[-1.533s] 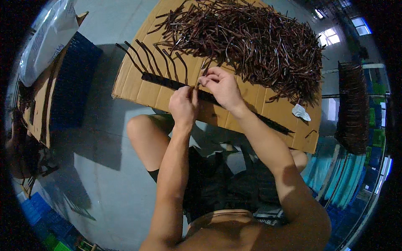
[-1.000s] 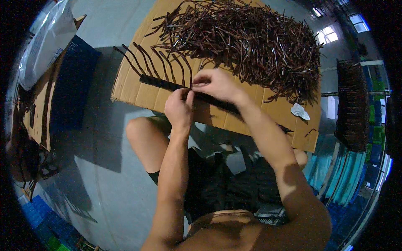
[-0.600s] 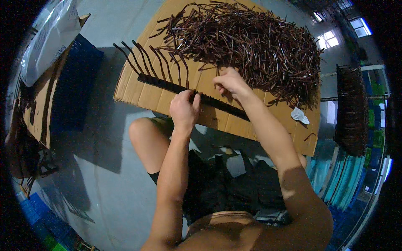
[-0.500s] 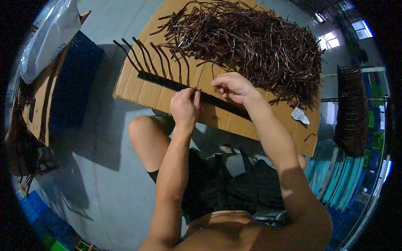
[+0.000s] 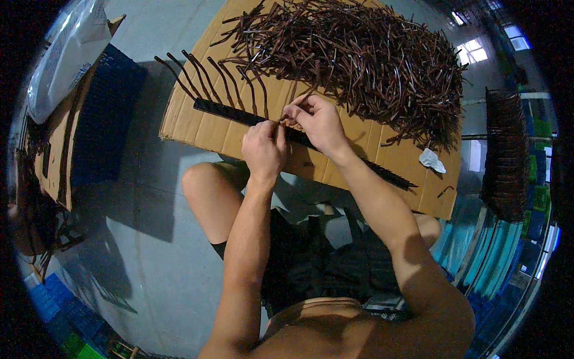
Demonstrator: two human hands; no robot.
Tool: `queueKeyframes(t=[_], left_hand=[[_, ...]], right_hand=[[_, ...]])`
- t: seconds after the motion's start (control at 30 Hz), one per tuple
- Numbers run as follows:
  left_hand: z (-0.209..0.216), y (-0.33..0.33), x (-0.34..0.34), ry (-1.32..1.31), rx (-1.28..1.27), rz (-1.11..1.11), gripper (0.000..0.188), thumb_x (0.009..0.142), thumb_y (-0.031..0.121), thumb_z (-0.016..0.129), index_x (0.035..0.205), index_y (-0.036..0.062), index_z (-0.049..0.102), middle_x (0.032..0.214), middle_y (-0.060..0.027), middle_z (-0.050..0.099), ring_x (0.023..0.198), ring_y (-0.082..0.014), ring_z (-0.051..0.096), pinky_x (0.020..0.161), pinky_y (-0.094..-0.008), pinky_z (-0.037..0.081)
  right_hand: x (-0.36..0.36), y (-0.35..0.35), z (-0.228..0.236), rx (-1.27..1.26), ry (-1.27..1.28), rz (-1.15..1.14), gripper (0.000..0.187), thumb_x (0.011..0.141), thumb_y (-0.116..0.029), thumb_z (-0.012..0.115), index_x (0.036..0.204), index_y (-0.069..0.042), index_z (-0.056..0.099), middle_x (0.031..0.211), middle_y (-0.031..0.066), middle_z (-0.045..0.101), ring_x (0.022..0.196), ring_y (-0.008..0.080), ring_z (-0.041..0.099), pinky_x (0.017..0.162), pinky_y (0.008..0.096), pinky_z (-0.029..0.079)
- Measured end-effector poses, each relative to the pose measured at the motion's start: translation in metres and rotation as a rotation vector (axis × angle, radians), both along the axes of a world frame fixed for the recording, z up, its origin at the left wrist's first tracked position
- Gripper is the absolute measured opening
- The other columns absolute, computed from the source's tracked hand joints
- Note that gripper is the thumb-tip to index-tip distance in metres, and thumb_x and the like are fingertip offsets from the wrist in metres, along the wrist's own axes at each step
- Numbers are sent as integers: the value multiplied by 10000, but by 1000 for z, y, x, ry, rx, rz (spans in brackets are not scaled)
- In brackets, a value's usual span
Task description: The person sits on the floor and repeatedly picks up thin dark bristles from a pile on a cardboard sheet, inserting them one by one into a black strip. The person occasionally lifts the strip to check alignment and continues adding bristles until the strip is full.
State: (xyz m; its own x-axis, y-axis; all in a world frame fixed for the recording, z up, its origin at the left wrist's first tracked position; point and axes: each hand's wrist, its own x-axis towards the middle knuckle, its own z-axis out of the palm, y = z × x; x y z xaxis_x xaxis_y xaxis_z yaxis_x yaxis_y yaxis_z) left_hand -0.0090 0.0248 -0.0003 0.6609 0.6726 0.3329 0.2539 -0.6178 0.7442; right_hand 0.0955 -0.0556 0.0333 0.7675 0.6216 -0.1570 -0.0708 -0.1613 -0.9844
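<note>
Right hand pinches the lower end of one thin brown curved strip between thumb and forefinger, right at the black slotted bar, and the strip rises from the pinch up and to the right into the edge of the pile. Left hand sits just beside it on the near side, fingers curled and pressed together over the bar at the same spot; whether they clamp the bar itself or only steady the strip's end is hard to tell, since the knuckles hide the contact.

The bar lies on a sheet of corrugated cardboard, its long axis running from the upper left down to the lower right, so it crosses under both hands. Left of the hands, a row of strips already standing in the bar fans up and away from the person. The loose heap of brown strips lies beyond and to the right of the right hand, which is the nearer of the two to it. The person's bare knee shows below the cardboard edge.
</note>
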Motion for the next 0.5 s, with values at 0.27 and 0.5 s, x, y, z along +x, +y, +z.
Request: queueKeyframes(t=[0.27, 0.5], left_hand=[[-1, 2, -2, 32, 15, -31, 145, 815, 158, 638, 807, 17, 608, 747, -162, 603, 732, -353, 578, 666, -428, 454], [-3, 1, 0, -5, 28, 0, 155, 815, 174, 619, 740, 41, 591, 729, -121, 599, 732, -318, 576, 662, -413, 440]], right_hand=[[-11, -3, 7, -108, -328, 54, 151, 843, -134, 641, 925, -8, 653, 848, 104, 700, 774, 169, 671, 698, 299, 508], [-13, -1, 8, -29, -294, 5, 154, 841, -135, 639, 910, 3, 642, 831, 140, 685, 760, 227, 681, 675, 313, 511]])
